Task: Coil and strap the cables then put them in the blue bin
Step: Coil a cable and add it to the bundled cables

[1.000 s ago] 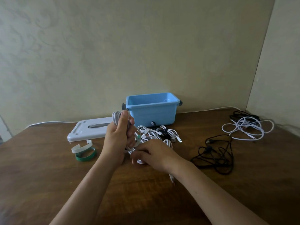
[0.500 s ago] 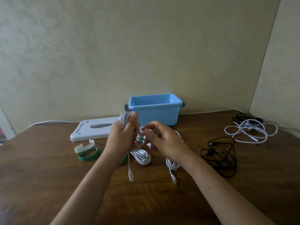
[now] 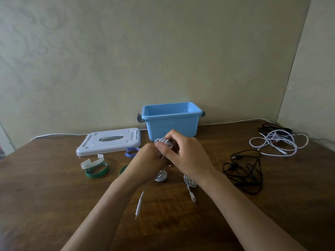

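A coiled white cable is held upright just in front of the blue bin. My left hand grips its lower part. My right hand curls over its top, fingers pinching the loops. Two loose white ends hang down, one plug at the left and one at the right. More white coils lie on the table under my hands. The bin is open and looks empty.
The bin's white lid lies left of it. Straps lie nearby: white, green, another green, blue. A loose black cable and a white cable tangle sit at the right.
My right hand rose from the table pile to the top of the coil in my left hand. Both hands now meet close together on the bundle.
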